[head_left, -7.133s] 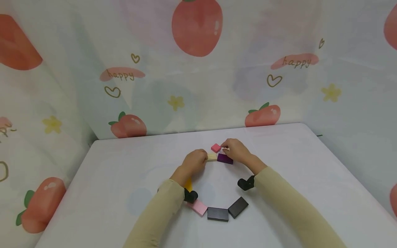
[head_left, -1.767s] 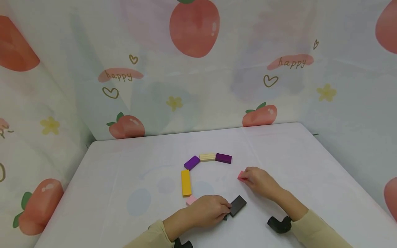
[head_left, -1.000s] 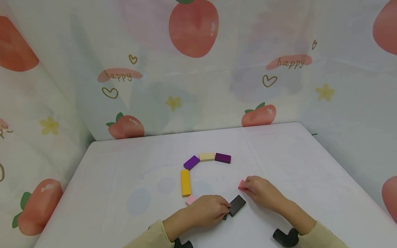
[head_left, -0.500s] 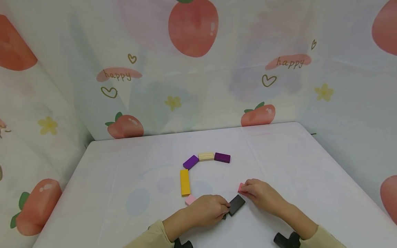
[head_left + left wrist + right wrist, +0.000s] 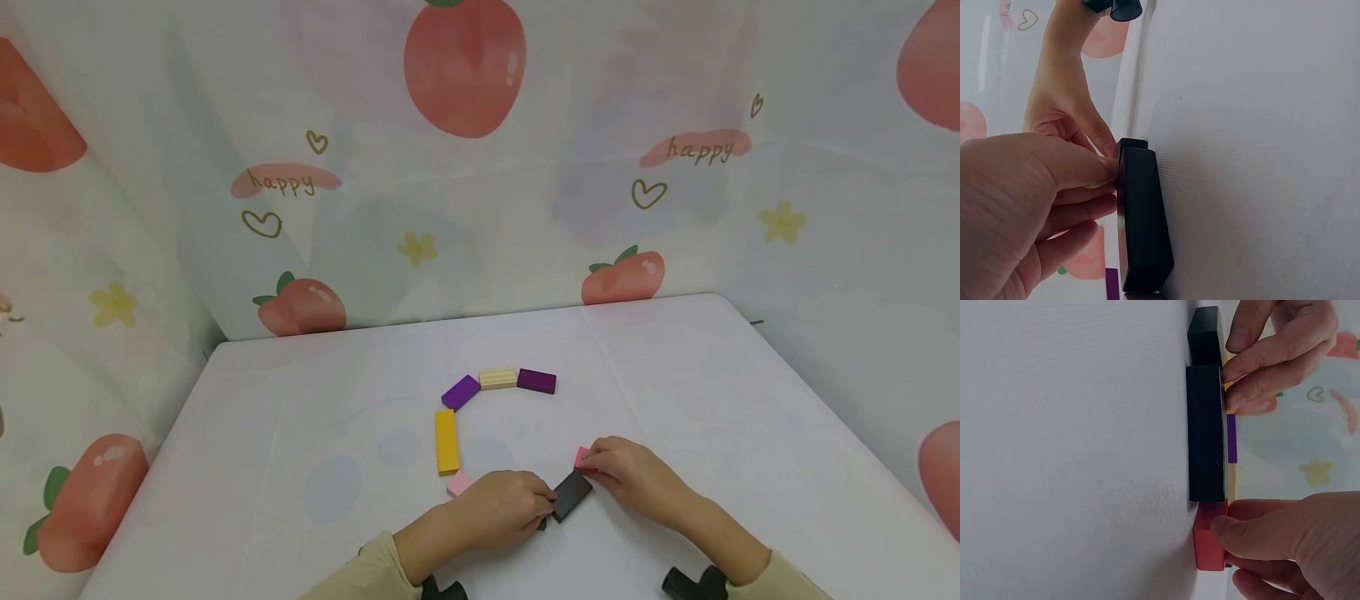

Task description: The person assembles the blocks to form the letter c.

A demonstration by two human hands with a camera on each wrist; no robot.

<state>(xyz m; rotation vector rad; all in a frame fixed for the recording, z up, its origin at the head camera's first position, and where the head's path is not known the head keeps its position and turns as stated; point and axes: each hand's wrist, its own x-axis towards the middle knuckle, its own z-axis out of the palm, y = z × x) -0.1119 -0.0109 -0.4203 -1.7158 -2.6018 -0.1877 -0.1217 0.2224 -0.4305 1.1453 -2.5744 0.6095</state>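
In the head view my right hand (image 5: 637,479) pinches a small coral-pink block (image 5: 581,456) between thumb and fingers. The block meets the upper end of a black rectangular block (image 5: 572,496), and the right wrist view shows the coral block (image 5: 1209,550) against the end of that black block (image 5: 1205,434). My left hand (image 5: 502,508) rests its fingertips where this block joins a second black block (image 5: 542,524), mostly covered by the hand. From the left wrist, thumb and fingertips touch the top of the nearer black block (image 5: 1145,219).
An arc of blocks continues on the white table (image 5: 337,533): a light pink block (image 5: 459,483) partly under my left hand, then yellow (image 5: 447,442), violet (image 5: 461,392), cream (image 5: 498,380) and dark purple (image 5: 537,381). A fruit-printed cloth (image 5: 480,200) stands behind.
My right hand has carried the coral block from beside the dark purple one down to the black block. My left hand went from the cream block to the black ones, then stayed.
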